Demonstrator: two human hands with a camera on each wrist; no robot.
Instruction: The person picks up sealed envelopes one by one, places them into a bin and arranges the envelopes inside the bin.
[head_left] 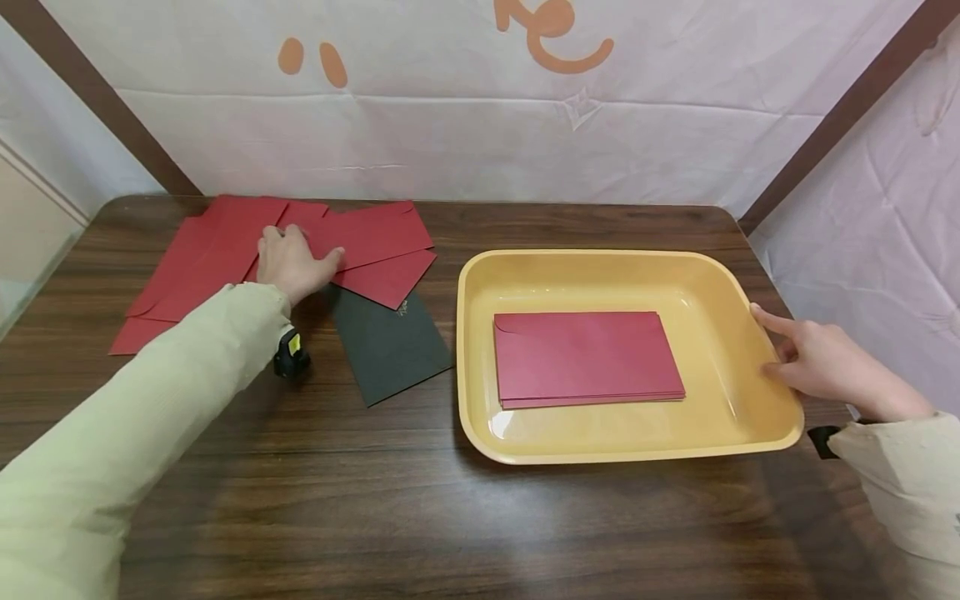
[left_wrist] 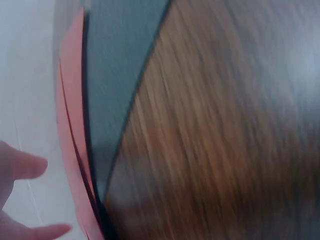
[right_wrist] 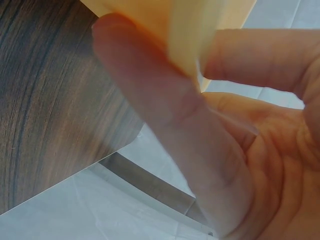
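My left hand (head_left: 292, 262) is over a spread of red envelopes (head_left: 202, 258) at the table's back left. In the left wrist view its fingertips (left_wrist: 32, 166) stand apart with a gap between them, nothing held there. Partly under the red envelopes lies a dark green envelope (head_left: 390, 346) with small gold marking. My right hand (head_left: 821, 362) grips the right wall of a yellow plastic tray (head_left: 630, 442), thumb and fingers on either side of the rim. Inside the tray rests a neat stack of red envelopes (head_left: 588, 354), flap side up.
The brown wood-grain table (head_left: 420, 525) carries everything. A white printed cloth (head_left: 450, 142) hangs behind it, between dark frame posts (head_left: 840, 117). The table's right edge runs close beside the tray.
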